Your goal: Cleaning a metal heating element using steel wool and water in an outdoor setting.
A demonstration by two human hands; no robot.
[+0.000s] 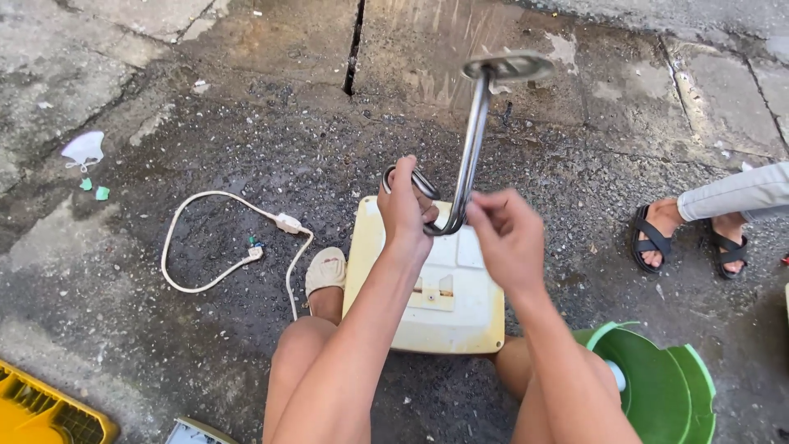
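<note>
Head camera view, looking down at a person crouched over wet, gritty pavement. At the centre of the frame the left hand is clamped around the looped lower end of a bent metal heating element, a shiny tube that rises to a round flange near the top middle. The right hand sits just beside it, fingers curled in toward the bottom bend; whether they pinch the tube cannot be told. Below the hands lies a cream plastic appliance casing, flat on the ground between the person's knees. A white power cord with a plug loops across the pavement at left centre. A green plastic tub sits at lower right, a yellow crate at the lower left corner. At the right edge, another person's sandalled feet stand nearby. The ground is wet, so the element could likely slip from a loose grip and strike the casing, and the cord lying on damp pavement looks a hazard.
</note>
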